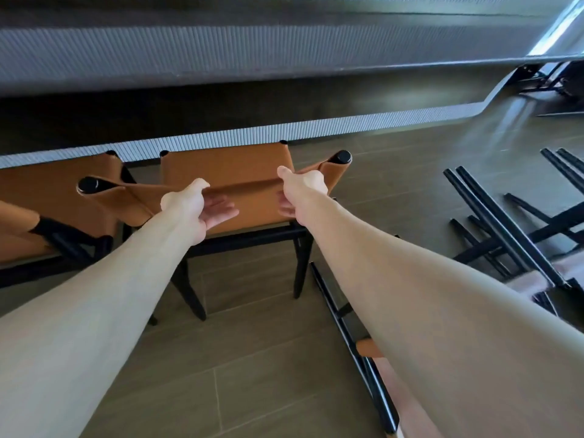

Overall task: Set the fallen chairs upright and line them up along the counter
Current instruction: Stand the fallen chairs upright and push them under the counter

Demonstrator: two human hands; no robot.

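A tan leather chair (227, 169) with a black frame stands upright at the ribbed counter (347, 121). My left hand (192, 207) and my right hand (300, 188) both grip the top edge of its leather backrest, thumbs over the top and fingers on the seat side. A second upright tan chair (57, 191) stands just left of it along the counter. One fallen chair (363, 352) lies on the floor under my right forearm. Another fallen chair (512, 229) lies at the right, black legs pointing up the frame.
The counter runs across the top of the view and bends away at the upper right, where more black furniture legs (550, 80) show. Grey-brown floor tiles (252, 374) fill the foreground.
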